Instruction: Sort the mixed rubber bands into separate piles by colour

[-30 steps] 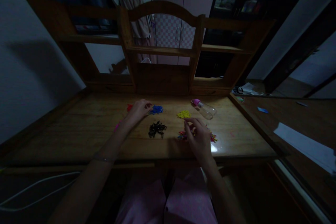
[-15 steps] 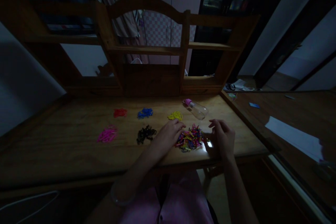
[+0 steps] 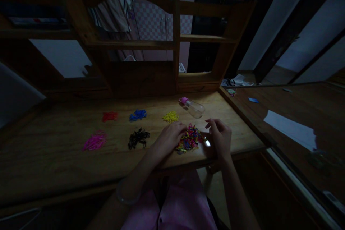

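A mixed heap of small coloured rubber bands [image 3: 191,139] lies near the front edge of the wooden desk. My left hand [image 3: 171,136] rests at the left side of this heap, back up, with loosely bent fingers touching its edge; the fingertips are partly hidden. To the right of the heap is my right hand [image 3: 221,134], its fingers curved and apart, with nothing visible in them. Single-colour piles lie further left and behind: yellow bands [image 3: 170,116], blue bands [image 3: 138,115], black bands [image 3: 138,138], red bands [image 3: 109,116] and pink bands [image 3: 95,141].
Behind the heap a clear bottle with a pink cap [image 3: 194,109] lies on its side. A wooden shelf unit [image 3: 134,45] rises along the desk's back. On the right, another brown surface holds white paper [image 3: 290,129] and a small blue card [image 3: 253,100].
The view has shifted, so the desk and everything on it sit further left and slightly higher. Both hands keep nearly the same places beside the mixed heap.
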A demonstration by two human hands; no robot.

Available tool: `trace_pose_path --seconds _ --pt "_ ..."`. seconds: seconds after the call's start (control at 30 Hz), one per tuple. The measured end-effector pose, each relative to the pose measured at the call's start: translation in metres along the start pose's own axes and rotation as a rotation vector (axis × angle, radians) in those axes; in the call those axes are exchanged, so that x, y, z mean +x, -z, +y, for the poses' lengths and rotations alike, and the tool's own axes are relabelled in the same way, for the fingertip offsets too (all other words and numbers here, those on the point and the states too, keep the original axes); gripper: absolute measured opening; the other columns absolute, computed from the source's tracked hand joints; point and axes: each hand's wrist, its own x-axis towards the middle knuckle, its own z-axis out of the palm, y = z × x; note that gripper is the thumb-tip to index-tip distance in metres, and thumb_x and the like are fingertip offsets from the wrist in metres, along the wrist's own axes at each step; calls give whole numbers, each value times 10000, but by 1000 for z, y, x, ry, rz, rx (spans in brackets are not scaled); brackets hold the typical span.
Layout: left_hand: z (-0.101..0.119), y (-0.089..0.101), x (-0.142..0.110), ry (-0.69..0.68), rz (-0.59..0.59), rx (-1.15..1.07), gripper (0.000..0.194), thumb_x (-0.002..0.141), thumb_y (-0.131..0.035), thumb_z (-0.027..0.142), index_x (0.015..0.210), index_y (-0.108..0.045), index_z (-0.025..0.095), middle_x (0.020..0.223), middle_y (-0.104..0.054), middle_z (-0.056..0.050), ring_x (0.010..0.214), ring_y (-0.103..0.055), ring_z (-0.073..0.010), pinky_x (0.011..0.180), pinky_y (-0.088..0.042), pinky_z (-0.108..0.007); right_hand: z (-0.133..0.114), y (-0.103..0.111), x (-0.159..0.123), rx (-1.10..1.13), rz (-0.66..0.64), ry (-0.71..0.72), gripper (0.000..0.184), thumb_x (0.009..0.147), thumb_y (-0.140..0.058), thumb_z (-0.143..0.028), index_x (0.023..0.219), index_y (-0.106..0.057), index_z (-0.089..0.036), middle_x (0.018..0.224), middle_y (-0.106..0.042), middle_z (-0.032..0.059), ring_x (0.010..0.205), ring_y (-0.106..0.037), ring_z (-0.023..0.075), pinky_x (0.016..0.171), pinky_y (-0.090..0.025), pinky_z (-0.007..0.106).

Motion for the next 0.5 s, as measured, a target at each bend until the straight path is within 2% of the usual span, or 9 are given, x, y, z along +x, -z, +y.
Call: trace_pose_path --seconds 0.13,0.27,0.37,0.5 --pt "-1 5 1 62 70 -145 146 870 -617 196 954 -736 198 948 -719 -54 895 -648 -196 815 -482 -298 0 1 0 -10 -6 0 341 918 -525 -457 868 -709 -174 718 -663 22 583 -541 137 558 -408 242" --pt "-4 9 -2 238 130 -375 99 797 -698 247 847 -765 193 846 -763 -37 782 -685 -186 719 -501 -273 1 1 1 -15 -11 5 346 907 -528 -456 855 -716 -170 716 -669 30 607 -568 148 575 -422 245" --pt "-11 9 -5 337 146 -468 159 759 -724 279 875 -780 185 854 -777 -54 778 -701 -205 681 -509 -279 1 1 0 -15 -8 1 357 904 -524 -464 854 -719 -170 714 -675 30 592 -566 145 568 -423 245" --pt "-17 9 -8 367 163 -508 229 764 -702 265 961 -779 178 937 -778 -76 819 -709 -217 705 -524 -294 1 0 0 -9 -10 -8 353 906 -521 -464 858 -719 -175 712 -675 27 606 -573 146 565 -422 239"
